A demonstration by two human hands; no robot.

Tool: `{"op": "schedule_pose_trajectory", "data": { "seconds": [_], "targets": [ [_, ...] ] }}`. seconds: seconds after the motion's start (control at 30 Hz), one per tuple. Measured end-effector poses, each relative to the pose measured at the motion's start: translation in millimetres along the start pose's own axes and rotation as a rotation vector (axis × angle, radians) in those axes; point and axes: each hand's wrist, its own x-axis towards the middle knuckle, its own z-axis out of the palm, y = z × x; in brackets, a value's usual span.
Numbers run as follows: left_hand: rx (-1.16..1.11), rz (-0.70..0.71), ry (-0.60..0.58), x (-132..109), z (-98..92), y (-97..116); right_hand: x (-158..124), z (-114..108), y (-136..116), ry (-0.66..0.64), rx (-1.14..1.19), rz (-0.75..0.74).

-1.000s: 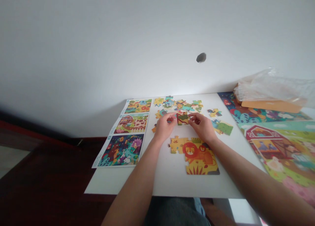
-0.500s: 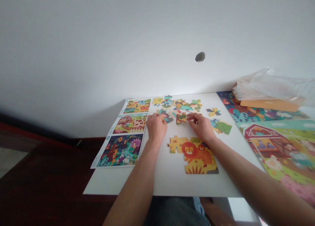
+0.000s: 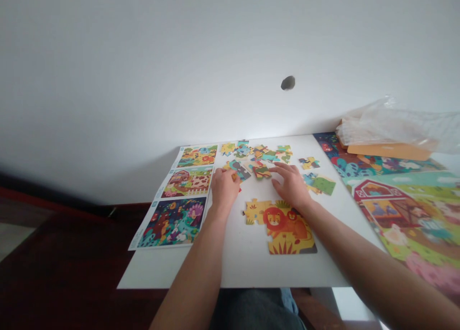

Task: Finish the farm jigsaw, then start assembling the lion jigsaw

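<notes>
Loose jigsaw pieces [image 3: 257, 157] lie in a scattered pile on the upper middle of the white table [image 3: 230, 272], near its far edge. The left hand [image 3: 224, 188] sits at the pile's near-left edge, partly closed with fingers curled downward. A teal-and-grey piece [image 3: 239, 170] lies just beside those fingers, and a yellow-orange piece [image 3: 234, 176] shows at the fingertips; whether the hand has hold of either cannot be determined. The right hand [image 3: 290, 186] is open with fingers spread and angled down, and nothing is seen in its grip. Its nearest item is a green-and-red piece [image 3: 261, 172] lying just to the left of the fingertips. A partly assembled lion puzzle section [image 3: 285, 229] lies flat directly below the right hand, with a yellow section [image 3: 257, 211] joined at its left. Two small groups of joined pieces [image 3: 309, 163] [image 3: 321, 184] lie to the right of the pile. A printed sheet of three puzzle pictures [image 3: 178, 198] lies along the table's left side. A large farm-scene puzzle poster [image 3: 402, 219] lies at the right, beyond which sits an orange cardboard box [image 3: 390, 150] under clear plastic wrap [image 3: 384, 126].
</notes>
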Motion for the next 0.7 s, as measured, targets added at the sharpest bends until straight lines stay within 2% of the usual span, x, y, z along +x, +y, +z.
{"op": "schedule_pose_trajectory", "data": {
  "seconds": [0.2, 0.3, 0.5, 0.63, 0.7],
  "targets": [
    [-0.087, 0.033, 0.002, 2.0, 3.5, -2.3, -7.4, -5.8, -7.8, 0.013, -0.321, 0.230],
    [-0.133, 0.052, -0.007, 1.2, 3.7, 0.2, -10.9, -4.6, -9.6, 0.001, -0.408, 0.334],
    [-0.199, 0.125, -0.002, 0.3, 4.5, 3.3, -10.6, -1.7, -10.5, -0.130, -0.353, 0.263],
    [-0.083, 0.160, 0.046, 0.1, 3.9, 2.7, -8.1, -5.6, -12.3, -0.121, -0.313, 0.223],
    [-0.053, 0.164, 0.027, -0.9, 3.8, 3.5, -7.3, -7.9, -13.1, -0.117, -0.313, 0.203]
  ]
}}
